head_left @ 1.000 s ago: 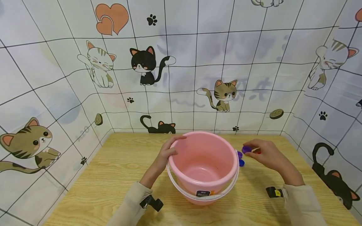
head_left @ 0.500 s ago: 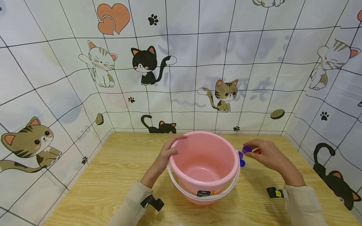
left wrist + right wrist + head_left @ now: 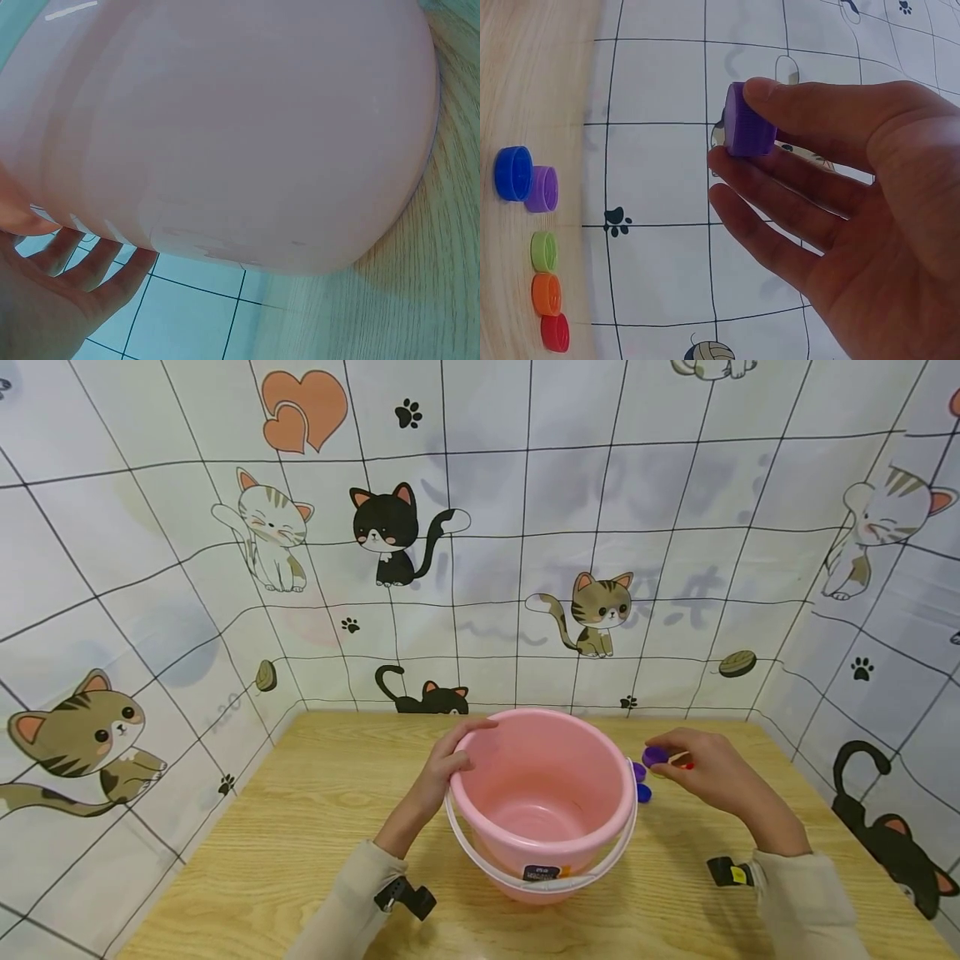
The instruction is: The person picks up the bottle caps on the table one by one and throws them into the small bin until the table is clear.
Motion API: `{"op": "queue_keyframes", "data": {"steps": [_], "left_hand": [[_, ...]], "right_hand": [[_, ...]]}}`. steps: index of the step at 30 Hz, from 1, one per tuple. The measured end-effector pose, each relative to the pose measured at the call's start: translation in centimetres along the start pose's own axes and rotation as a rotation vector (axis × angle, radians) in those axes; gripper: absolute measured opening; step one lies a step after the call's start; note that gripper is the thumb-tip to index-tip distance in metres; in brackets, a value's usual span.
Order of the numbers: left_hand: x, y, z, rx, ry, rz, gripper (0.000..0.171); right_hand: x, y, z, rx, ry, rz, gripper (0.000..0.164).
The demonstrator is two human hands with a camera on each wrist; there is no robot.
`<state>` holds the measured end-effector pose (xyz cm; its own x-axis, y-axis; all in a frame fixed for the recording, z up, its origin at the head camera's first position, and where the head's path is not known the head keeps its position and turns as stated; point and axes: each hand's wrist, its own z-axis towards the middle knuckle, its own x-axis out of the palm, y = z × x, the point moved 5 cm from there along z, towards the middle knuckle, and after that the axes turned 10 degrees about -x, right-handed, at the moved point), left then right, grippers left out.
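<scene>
My left hand (image 3: 435, 777) grips the left rim of a pink bucket (image 3: 543, 760), which stands upright with its white handle (image 3: 551, 885) hanging down in front. In the left wrist view the bucket's smooth outer wall (image 3: 262, 135) fills most of the picture, and several fingers (image 3: 124, 281) rest along it. To the right of the bucket, my right hand (image 3: 708, 764) pinches a purple bottle cap (image 3: 751, 124) between thumb and fingers, raised over the table. Nothing shows inside the bucket.
Bottle caps lie on the wooden table (image 3: 300, 860): a blue cap (image 3: 514, 173), a lighter purple cap (image 3: 542, 189), a green cap (image 3: 544, 251), an orange cap (image 3: 547, 294) and a red cap (image 3: 555, 332). Cat-print sheeting (image 3: 480, 568) walls in the back and sides.
</scene>
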<state>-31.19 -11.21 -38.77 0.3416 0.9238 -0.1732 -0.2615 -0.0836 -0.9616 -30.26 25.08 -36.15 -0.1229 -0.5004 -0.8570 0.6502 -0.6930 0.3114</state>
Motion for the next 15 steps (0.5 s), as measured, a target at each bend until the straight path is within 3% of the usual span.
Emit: {"op": "queue_keyframes", "data": {"steps": [15], "left_hand": [[-0.07,0.2,0.05,0.008,0.001,-0.002,0.064]], "right_hand": [[-0.33,0.51,0.17,-0.023,-0.008,-0.008,0.033]]}}
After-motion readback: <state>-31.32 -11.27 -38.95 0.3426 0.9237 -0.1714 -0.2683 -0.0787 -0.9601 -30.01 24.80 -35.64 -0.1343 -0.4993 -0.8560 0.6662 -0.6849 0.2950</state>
